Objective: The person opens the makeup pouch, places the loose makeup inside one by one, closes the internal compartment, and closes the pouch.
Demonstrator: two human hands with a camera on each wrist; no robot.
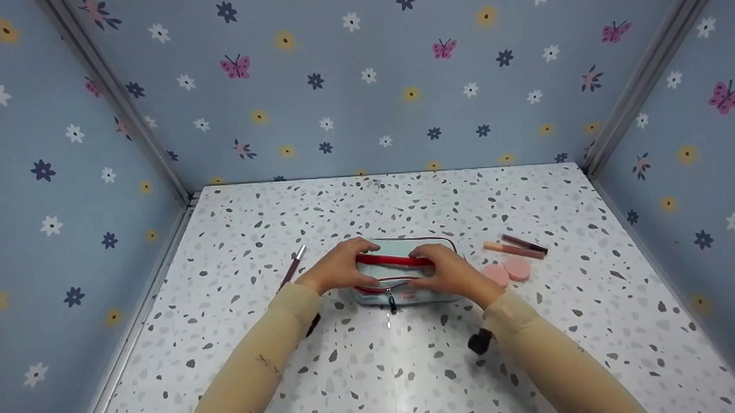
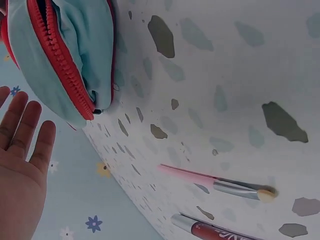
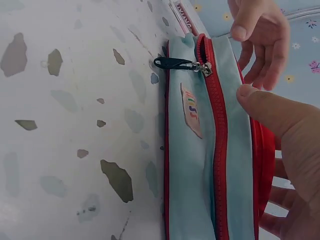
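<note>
A pale blue zip pouch (image 1: 380,296) with red trim sits between my two hands, a red band running across its top. My left hand (image 1: 339,265) is at the pouch's left end, its fingers (image 2: 42,145) straight and apart from the fabric in the left wrist view. At the right end my right hand (image 1: 446,271) grips the pouch, thumb (image 3: 260,102) on the edge and fingers behind the red part. A red zipper (image 3: 220,130) with a dark pull (image 3: 175,63) lines the front, where a small label is sewn. The pouch's inside is hidden.
Left of the pouch lie a silver-capped tube (image 1: 293,267) and a pink-handled applicator (image 2: 220,186). On the right are two round pink pads (image 1: 518,268), two slim sticks (image 1: 516,250) and a black object (image 1: 480,341) beside my right sleeve. Flower-patterned walls (image 1: 364,109) surround the speckled table (image 1: 270,216).
</note>
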